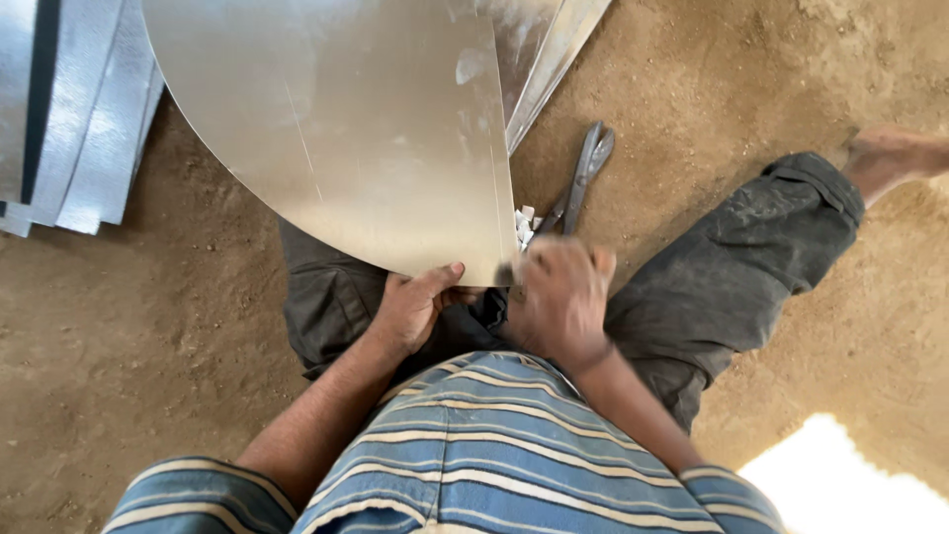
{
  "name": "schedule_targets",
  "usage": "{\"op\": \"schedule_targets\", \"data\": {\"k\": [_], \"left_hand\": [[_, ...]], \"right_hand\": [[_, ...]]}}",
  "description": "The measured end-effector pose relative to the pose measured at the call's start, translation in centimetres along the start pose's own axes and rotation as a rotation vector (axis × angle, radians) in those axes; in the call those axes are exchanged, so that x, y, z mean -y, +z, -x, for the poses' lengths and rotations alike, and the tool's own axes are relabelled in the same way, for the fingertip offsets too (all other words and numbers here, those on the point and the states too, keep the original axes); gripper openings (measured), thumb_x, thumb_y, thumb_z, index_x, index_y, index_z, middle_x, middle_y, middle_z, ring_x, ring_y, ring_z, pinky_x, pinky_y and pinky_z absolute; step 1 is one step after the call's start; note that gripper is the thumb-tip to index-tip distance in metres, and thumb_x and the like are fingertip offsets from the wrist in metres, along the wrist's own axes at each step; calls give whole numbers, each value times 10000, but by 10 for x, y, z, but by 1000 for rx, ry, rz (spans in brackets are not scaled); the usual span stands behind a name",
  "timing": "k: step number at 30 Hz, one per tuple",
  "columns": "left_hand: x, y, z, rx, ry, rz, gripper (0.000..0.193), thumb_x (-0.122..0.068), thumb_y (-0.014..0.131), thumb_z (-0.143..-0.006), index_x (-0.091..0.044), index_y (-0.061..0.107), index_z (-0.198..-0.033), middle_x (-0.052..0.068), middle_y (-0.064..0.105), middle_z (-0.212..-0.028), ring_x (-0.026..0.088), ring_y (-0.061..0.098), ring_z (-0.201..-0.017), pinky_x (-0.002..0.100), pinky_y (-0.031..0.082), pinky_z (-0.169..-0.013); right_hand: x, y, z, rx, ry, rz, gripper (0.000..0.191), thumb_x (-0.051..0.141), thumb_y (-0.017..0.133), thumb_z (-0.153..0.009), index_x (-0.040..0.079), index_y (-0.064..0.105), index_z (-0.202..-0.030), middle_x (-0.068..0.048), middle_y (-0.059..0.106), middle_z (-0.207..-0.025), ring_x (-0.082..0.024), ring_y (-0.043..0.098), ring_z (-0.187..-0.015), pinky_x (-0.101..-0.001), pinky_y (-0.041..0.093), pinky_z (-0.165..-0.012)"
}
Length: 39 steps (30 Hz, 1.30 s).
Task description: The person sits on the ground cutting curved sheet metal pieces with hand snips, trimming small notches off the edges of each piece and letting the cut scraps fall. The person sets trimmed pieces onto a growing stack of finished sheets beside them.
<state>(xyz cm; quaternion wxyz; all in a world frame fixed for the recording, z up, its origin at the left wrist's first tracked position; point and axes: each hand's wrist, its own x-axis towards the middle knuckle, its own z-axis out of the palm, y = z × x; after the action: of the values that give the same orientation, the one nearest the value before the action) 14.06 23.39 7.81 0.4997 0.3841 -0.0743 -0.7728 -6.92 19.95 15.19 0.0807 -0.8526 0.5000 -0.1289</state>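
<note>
A large curved sheet of shiny metal [366, 129] lies across my lap and reaches away from me. My left hand [415, 305] grips its near curved edge, thumb on top. My right hand [559, 297] is blurred with motion at the sheet's near right corner, fingers closed around something small and dark that I cannot make out. A pair of metal snips [583, 176] lies on the dirt just beyond my right hand, with small white scraps [524, 225] beside it.
I sit on sandy ground [148, 336] with legs spread; my bare foot [895, 153] is at the far right. A stack of metal strips [69, 109] lies at the upper left. More sheet pieces [549, 49] lie behind the big sheet.
</note>
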Motion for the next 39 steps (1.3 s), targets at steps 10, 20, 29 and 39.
{"op": "schedule_targets", "data": {"k": [10, 20, 29, 39], "left_hand": [[10, 1, 3, -76, -76, -45, 309, -159, 694, -953, 65, 680, -1166, 173, 767, -1019, 273, 758, -897, 397, 624, -773], [10, -2, 7, -63, -17, 11, 275, -140, 661, -967, 24, 651, -1187, 137, 742, -1057, 256, 742, -926, 404, 625, -776], [7, -1, 8, -63, -16, -19, 296, -127, 662, -965, 36, 629, -1210, 135, 735, -1069, 238, 742, -929, 392, 631, -777], [4, -7, 8, -51, -76, -4, 278, -90, 680, -941, 66, 658, -1169, 152, 739, -1055, 241, 745, -907, 357, 635, -730]], "right_hand": [[0, -9, 33, -74, 713, -861, 200, 94, 707, -932, 75, 691, -1131, -101, 753, -980, -309, 695, -902, -330, 564, -775], [26, -45, 15, -41, 185, -32, 169, 117, 690, -872, 203, 743, -1007, 20, 676, -982, -223, 655, -966, -450, 394, -917], [33, -37, 10, -24, 27, 31, 199, 149, 674, -844, 228, 741, -1015, 41, 601, -924, -191, 605, -963, -457, 357, -944], [-48, 50, -71, 62, 61, 133, 160, 198, 786, -859, 275, 723, -985, 0, 664, -966, -213, 612, -945, -472, 406, -883]]}}
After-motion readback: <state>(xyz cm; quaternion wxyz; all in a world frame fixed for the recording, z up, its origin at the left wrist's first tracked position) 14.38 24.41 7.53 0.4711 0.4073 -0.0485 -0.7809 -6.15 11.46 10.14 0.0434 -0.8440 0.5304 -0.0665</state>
